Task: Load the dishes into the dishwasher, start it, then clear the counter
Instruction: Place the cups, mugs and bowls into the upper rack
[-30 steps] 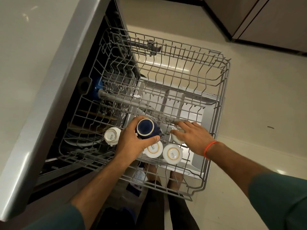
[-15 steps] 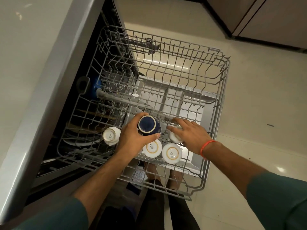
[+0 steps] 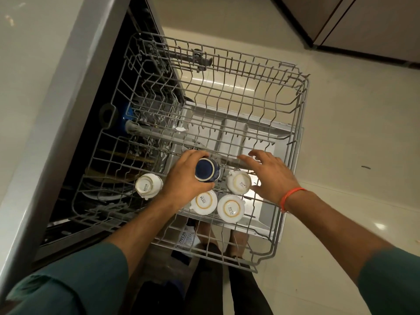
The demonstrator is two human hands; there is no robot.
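Observation:
The grey wire upper rack [image 3: 295,105] of the dishwasher is pulled out over the open door. My left hand [image 3: 184,176] grips an upside-down dark blue cup [image 3: 205,170] in the rack's near part. Several white cups stand upside down around it: one to the left [image 3: 147,185], two in front [image 3: 203,201] [image 3: 230,208], one to the right [image 3: 239,182]. My right hand [image 3: 268,173] hovers with fingers spread just right of that right-hand cup, holding nothing.
The grey counter [image 3: 34,64] runs along the left, its edge over the dishwasher opening. Plates sit in the lower rack [image 3: 106,194] beneath. The far and right parts of the upper rack hold nothing. Beige floor and dark cabinets [image 3: 363,30] lie beyond.
My right hand has let go of the right-hand white cup and lifted off with fingers spread. My left hand still holds the blue cup, now slightly farther into the rack.

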